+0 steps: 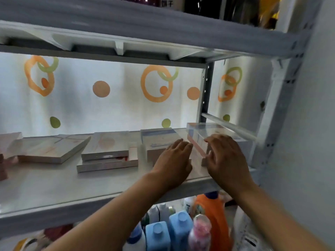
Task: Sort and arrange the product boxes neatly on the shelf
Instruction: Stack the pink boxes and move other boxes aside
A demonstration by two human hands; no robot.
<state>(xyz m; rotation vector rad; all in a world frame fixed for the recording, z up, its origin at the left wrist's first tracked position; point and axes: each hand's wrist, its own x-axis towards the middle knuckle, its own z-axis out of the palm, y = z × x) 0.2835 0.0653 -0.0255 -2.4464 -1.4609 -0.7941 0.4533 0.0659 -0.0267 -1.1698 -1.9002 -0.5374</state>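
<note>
- White metal shelf (pixel 101 180) carried the product boxes, and I took the blue-topped box (pixel 159 138) as my landmark.
- My left hand (pixel 174 160) lay flat against the front of that box, fingers straight and together, gripping nothing; I judged it was bracing the box so it would not slide.
- My right hand (pixel 224 156) sat just right of the landmark on a clear-wrapped box (pixel 208 134), fingers spread and relaxed, pressing rather than clasping, likely to nudge that box square beside its neighbour.
- Left of the landmark stood a stack of flat boxes (pixel 107 151), its lower ones jutting forward unevenly, so I thought it needed straightening.
- Further left lay a wide flat box (pixel 52 149), turned at an angle to the shelf edge.
- Below the landmark, on a lower level, stood blue bottles (pixel 168 232) and an orange bottle (pixel 210 214).
</note>
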